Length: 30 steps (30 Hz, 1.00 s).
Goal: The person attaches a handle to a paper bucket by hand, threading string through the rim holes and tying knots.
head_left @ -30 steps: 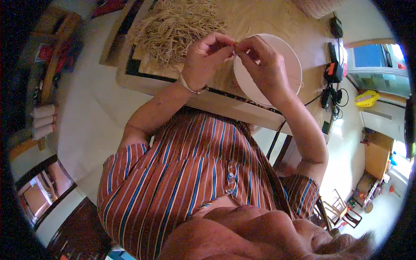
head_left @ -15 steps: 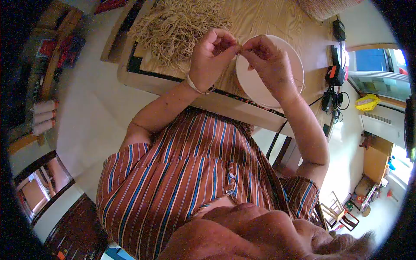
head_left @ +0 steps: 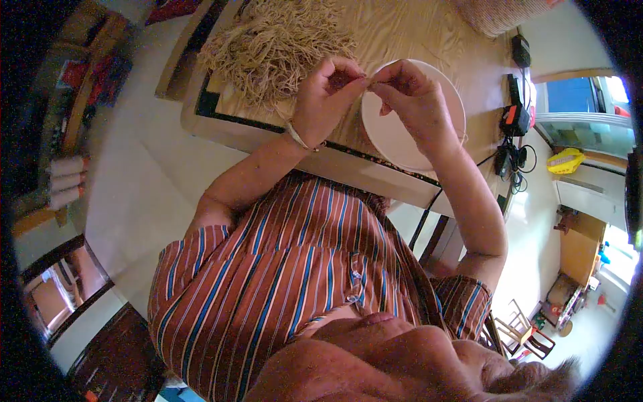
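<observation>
My left hand (head_left: 328, 100) and my right hand (head_left: 414, 100) meet fingertip to fingertip above the table edge. Both are closed in a pinch on a thin strand (head_left: 370, 82), mostly hidden by the fingers. Under my right hand is a round, pale, shallow container or lid (head_left: 402, 149) with a white rim. Beyond my left hand lies a loose heap of beige twisted strands (head_left: 274, 50), spread on the wooden table (head_left: 395, 30).
A coiled, rope-like roll (head_left: 499, 15) stands at the far right of the table. Black power adapters (head_left: 514, 120) and tangled cables (head_left: 512, 164) line the right edge. A yellow bag (head_left: 566, 161) and a wooden chair (head_left: 514, 328) are farther right.
Both hands have shifted slightly down in the view, still pinched together. The left fingers have curled a little differently. The heap and round container look much the same.
</observation>
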### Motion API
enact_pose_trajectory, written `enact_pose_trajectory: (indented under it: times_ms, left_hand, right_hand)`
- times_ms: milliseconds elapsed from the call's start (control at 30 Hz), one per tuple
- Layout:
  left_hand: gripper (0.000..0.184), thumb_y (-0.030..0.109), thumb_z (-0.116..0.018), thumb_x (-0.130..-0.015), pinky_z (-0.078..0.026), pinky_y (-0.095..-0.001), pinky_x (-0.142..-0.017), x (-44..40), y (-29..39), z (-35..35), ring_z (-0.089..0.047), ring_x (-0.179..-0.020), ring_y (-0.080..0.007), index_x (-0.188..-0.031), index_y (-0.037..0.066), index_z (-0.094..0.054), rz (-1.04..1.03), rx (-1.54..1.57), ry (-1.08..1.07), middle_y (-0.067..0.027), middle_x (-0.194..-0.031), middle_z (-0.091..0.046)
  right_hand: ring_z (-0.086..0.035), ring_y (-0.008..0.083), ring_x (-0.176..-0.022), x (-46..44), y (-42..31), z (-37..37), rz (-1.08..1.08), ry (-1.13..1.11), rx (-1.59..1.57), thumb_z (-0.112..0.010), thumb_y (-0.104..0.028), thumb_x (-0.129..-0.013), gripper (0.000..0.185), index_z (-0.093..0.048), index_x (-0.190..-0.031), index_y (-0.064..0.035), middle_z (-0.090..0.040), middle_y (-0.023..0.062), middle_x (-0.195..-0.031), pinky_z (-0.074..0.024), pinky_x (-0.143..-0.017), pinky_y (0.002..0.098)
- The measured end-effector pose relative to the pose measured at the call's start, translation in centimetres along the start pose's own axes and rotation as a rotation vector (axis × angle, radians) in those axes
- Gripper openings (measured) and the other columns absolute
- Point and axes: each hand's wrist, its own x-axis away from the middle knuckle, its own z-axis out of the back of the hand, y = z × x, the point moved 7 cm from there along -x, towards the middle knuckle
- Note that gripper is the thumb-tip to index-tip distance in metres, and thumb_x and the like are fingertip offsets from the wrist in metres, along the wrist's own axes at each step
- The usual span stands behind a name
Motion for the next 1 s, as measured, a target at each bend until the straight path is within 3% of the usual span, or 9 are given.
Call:
enact_pose_trajectory:
  times_ms: [167, 267, 300, 400, 500, 700, 1000]
  left_hand:
    - [0.013, 0.009, -0.062, -0.084, -0.047, -0.0226, -0.077, 0.3, -0.6, 0.3, -0.057, -0.083, -0.01, -0.096, 0.006, -0.056, 0.07, 0.004, 0.028, -0.001, -0.089, -0.058]
    - [0.011, 0.006, -0.06, -0.084, -0.045, -0.0202, -0.069, -0.1, -0.8, 3.0, -0.054, -0.078, -0.006, -0.094, 0.005, -0.056, 0.036, -0.003, 0.214, -0.0008, -0.088, -0.058]
    - [0.011, 0.006, -0.06, -0.084, -0.045, -0.0219, -0.069, 0.3, 1.1, 3.4, -0.054, -0.079, -0.0069, -0.094, 0.004, -0.057, -0.073, -0.211, 0.238, -0.001, -0.087, -0.058]
    - [0.011, 0.005, -0.061, -0.082, -0.046, -0.0238, -0.07, 1.7, 2.2, 3.3, -0.055, -0.078, -0.0099, -0.093, 0.003, -0.058, -0.14, -0.334, 0.131, -0.0029, -0.086, -0.057]
    - [0.01, 0.004, -0.061, -0.081, -0.046, -0.0252, -0.07, 3.3, 4.5, 1.2, -0.056, -0.077, -0.0132, -0.091, 0.002, -0.058, -0.35, -0.562, -0.01, -0.0051, -0.084, -0.057]
    - [0.017, 0.006, -0.062, -0.082, -0.047, -0.0252, -0.071, 2.4, 1.5, 1.1, -0.058, -0.082, -0.0145, -0.097, 0.001, -0.06, -0.093, -0.288, 0.041, -0.0065, -0.088, -0.059]
    - [0.013, 0.009, -0.063, -0.083, -0.047, -0.0204, -0.071, 1.4, 1.2, 0.4, -0.057, -0.079, -0.0065, -0.095, 0.003, -0.062, 0.059, -0.128, 0.095, -0.0006, -0.088, -0.061]
  right_hand:
    - [-0.056, 0.0107, -0.058, -0.1, 0.5, 0.1, -0.052, 0.001, -0.057, -0.064, -0.009, -0.082, 0.012, -0.06, -0.084, 0.0015, -0.061, 0.0051, -0.07, -0.0466, -0.05, 0.0239]
    - [-0.057, 0.0108, -0.058, -0.1, 0.7, 0.3, -0.065, -0.009, -0.049, -0.065, -0.008, -0.081, 0.011, -0.06, -0.085, 0.0015, -0.061, 0.0056, -0.071, -0.0464, -0.05, 0.0237]
    - [-0.056, 0.0102, -0.059, -0.1, 0.8, 0.3, -0.084, -0.018, -0.066, -0.065, -0.007, -0.081, 0.01, -0.06, -0.085, 0.0005, -0.061, 0.0048, -0.072, -0.0458, -0.052, 0.0228]
    - [-0.054, 0.0088, -0.062, 0.0, 0.9, 0.2, -0.13, -0.04, -0.098, -0.064, -0.004, -0.08, 0.009, -0.059, -0.086, -0.0013, -0.06, 0.0032, -0.075, -0.0447, -0.056, 0.0211]
    - [-0.054, 0.0086, -0.062, 0.0, 0.7, 0.2, -0.146, -0.033, -0.054, -0.064, -0.004, -0.08, 0.009, -0.059, -0.086, -0.0011, -0.059, 0.003, -0.075, -0.0449, -0.056, 0.0211]
    - [-0.054, 0.0087, -0.064, -0.2, 0.2, -0.3, -0.112, -0.044, -0.04, -0.064, -0.005, -0.08, 0.009, -0.059, -0.086, -0.0005, -0.058, 0.0028, -0.075, -0.045, -0.057, 0.0214]
    - [-0.054, 0.008, -0.064, -0.1, 0.2, -0.3, -0.108, -0.042, -0.071, -0.064, -0.005, -0.081, 0.009, -0.058, -0.086, -0.0012, -0.058, 0.0027, -0.075, -0.0453, -0.058, 0.0214]
